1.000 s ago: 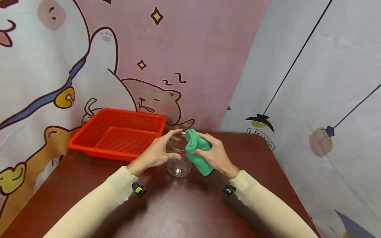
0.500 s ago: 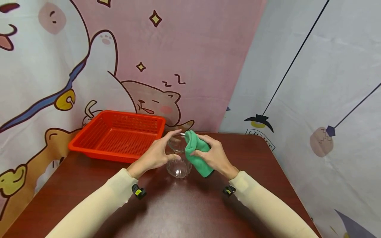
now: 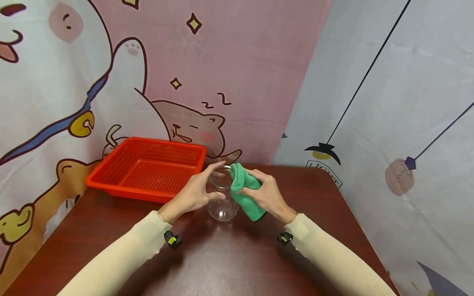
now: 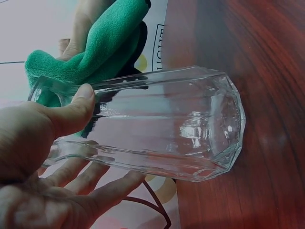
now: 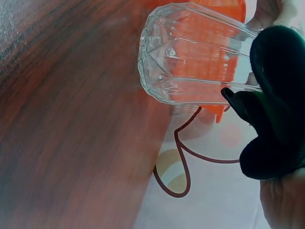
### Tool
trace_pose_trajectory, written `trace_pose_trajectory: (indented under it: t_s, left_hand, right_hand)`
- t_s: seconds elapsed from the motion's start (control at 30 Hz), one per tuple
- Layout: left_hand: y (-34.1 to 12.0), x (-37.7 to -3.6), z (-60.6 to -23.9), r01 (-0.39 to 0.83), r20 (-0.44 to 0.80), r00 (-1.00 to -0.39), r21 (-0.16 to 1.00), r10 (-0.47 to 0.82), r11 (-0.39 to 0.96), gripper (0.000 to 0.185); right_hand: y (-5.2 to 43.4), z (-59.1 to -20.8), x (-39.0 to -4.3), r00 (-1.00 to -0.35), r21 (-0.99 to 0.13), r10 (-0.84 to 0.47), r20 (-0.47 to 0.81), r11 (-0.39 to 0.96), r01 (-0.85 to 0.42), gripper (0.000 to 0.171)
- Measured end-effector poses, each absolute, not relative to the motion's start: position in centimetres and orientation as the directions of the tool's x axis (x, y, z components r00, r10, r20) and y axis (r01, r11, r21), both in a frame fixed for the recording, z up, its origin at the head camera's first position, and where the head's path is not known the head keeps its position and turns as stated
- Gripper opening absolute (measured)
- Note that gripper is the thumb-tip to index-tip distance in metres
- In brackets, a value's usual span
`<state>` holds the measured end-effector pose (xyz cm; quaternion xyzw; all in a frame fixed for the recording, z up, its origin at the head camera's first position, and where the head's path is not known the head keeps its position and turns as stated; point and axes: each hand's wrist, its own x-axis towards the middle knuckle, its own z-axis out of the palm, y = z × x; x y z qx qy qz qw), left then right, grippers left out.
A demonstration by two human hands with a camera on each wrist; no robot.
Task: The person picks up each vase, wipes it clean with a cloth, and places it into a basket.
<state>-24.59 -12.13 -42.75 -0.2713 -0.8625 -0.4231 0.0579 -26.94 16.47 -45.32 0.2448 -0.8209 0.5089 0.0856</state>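
A clear glass vase [image 3: 223, 211] with faceted sides and a narrower neck stands upright on the table, mouth up. My left hand [image 3: 194, 192] grips it around the neck, thumb on the near side and fingers behind, as the left wrist view shows on the vase [image 4: 162, 124]. A folded green cloth [image 3: 251, 201] is held in my right hand [image 3: 269, 194], thumb on its near face. The cloth's upper fold lies right at the vase's rim, on the right side. In the right wrist view the cloth [image 5: 281, 95] looks almost black and hides most of the right fingers.
An orange-red plastic basket [image 3: 148, 193] with perforated walls sits at the back left of the dark reddish wooden table [image 3: 229, 263]. Behind the table hangs a pink and white cartoon-printed curtain [image 3: 252, 82], and a pale one [image 3: 389, 102] runs along the right edge.
The head view has shifted very slightly, so the scene sits a little lower. Both hands, the vase and the cloth keep nearly the same places.
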Motion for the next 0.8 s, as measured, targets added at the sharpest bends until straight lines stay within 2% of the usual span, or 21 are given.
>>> trace_pose_trajectory:
  t_s: [0.8]
  left_hand:
    - [-12.1,-24.8,-43.0,0.529,0.343,-0.836,0.71,0.428,0.465,0.104]
  right_hand:
    - [16.1,-46.5,-27.2,-0.889,-0.812,-0.317,0.331,0.385,-0.439,0.056]
